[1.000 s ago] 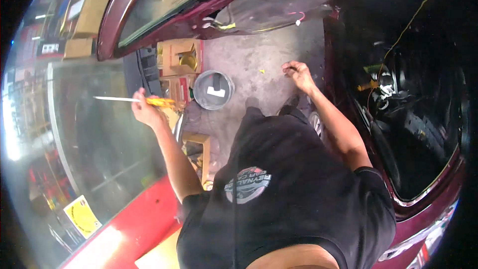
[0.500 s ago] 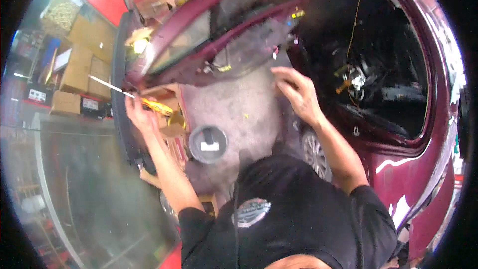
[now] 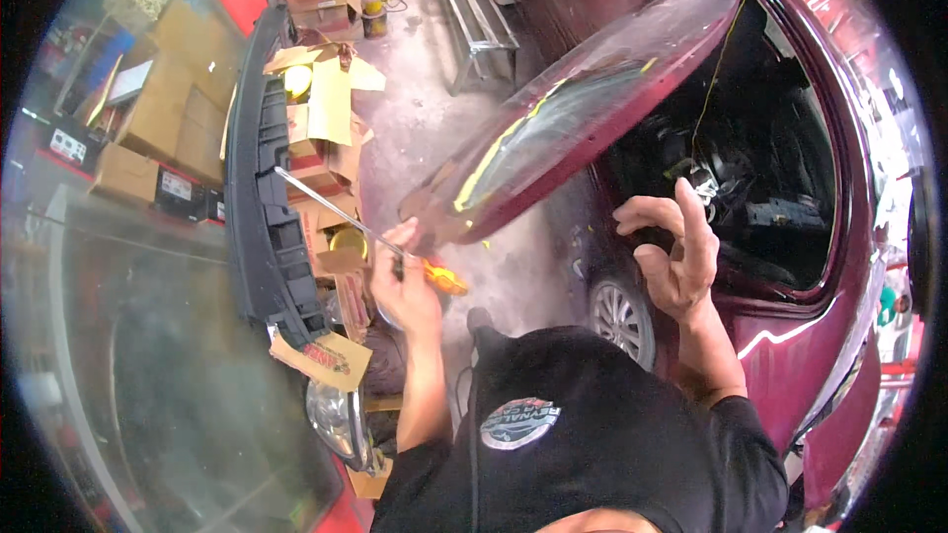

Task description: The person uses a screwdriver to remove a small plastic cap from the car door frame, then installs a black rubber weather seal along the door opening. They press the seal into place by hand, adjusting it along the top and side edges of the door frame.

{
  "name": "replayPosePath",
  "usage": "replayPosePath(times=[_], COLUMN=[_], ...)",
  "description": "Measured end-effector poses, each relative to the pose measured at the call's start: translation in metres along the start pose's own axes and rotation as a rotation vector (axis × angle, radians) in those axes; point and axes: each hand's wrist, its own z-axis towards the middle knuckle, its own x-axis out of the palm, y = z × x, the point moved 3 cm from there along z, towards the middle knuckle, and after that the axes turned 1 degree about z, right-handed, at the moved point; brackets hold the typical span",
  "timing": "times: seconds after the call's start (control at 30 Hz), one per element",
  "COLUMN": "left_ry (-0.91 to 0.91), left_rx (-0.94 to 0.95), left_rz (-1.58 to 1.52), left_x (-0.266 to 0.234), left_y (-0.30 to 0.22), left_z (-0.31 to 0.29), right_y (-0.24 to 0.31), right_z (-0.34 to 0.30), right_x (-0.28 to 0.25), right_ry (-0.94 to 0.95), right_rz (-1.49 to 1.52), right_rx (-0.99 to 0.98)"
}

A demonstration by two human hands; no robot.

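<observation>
1. The person's left hand (image 3: 406,288) has its fingers clamped on a long-shafted hand tool (image 3: 446,278) with an orange-yellow handle and a slim bright metal shaft, likely a screwdriver. It is held near where shaft meets handle, so the shaft points up and left while the handle sticks out to the right; this looks like a carrying grip, leaving the tip touching nothing that can be made out.

2. The person's right hand (image 3: 681,255) is raised, fingers bent and spread, the thumb apart from the fingertips. Nothing shows in it; perhaps it is lifted clear of the car.

3. Between and beyond the hands, a glossy maroon car door (image 3: 533,202) stands angled out from the maroon car body (image 3: 765,360), apparently for access to the dark interior. The left hand lies near the door's outer end; whether they touch, I cannot tell.

4. Behind the right hand, a thin yellow cord (image 3: 713,79) hangs down the dark opening, probably secured somewhere above.

5. Left of the left hand, a long black ribbed plastic car part (image 3: 259,197) lies alongside brown cardboard boxes (image 3: 331,104), seemingly set aside to leave the grey concrete floor (image 3: 405,89) passable.
</observation>
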Motion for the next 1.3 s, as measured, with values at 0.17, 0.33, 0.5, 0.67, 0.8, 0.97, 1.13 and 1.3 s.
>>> replayPosePath(times=[0.17,0.33,0.5,0.67,0.8,0.97,1.13,1.3], left_ry=[0.148,0.480,0.771,0.927,0.840,0.641,0.433,0.310], left_rx=[-0.109,-0.198,-0.533,-0.709,-0.664,-0.660,-0.612,-0.576], left_rz=[0.173,0.160,-0.014,-0.006,-0.090,-0.140,0.002,0.059], left_x=[0.011,0.020,0.045,0.090,0.099,0.076,0.052,0.023], left_y=[-0.024,-0.043,-0.038,-0.040,-0.021,0.001,-0.002,0.007], left_z=[-0.048,-0.078,-0.112,-0.154,-0.161,-0.153,-0.164,-0.187], right_y=[0.014,0.029,0.045,0.045,0.048,0.040,0.046,0.048], right_z=[0.004,-0.013,-0.052,-0.111,-0.132,-0.131,-0.137,-0.138], right_x=[0.009,-0.018,-0.068,-0.112,-0.102,-0.081,-0.073,-0.072], right_ry=[0.201,0.163,0.066,-0.076,-0.136,-0.248,-0.136,-0.026], right_rz=[-0.032,-0.188,-0.355,-0.290,-0.186,-0.107,0.039,0.083], right_rx=[0.183,0.301,0.450,0.677,0.739,0.575,0.512,0.552])
